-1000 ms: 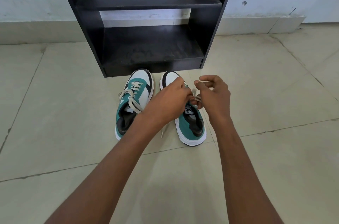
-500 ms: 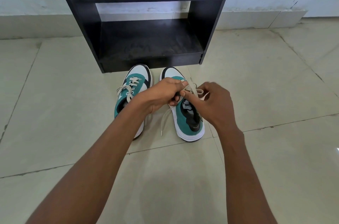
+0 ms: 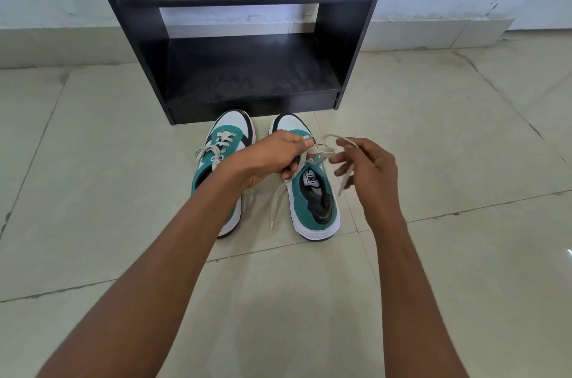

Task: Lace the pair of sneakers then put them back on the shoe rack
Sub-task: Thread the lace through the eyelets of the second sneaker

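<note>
Hands [image 3: 322,161] on lace [image 3: 318,151], floor [image 3: 464,161] open

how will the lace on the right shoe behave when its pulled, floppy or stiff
Probably floppy: the lace sags between the left hand and right hand, and its free end droops to the floor. It looks flat and woven, so it likely grips rather than slips. The right shoe may shift if tugged hard.
</note>
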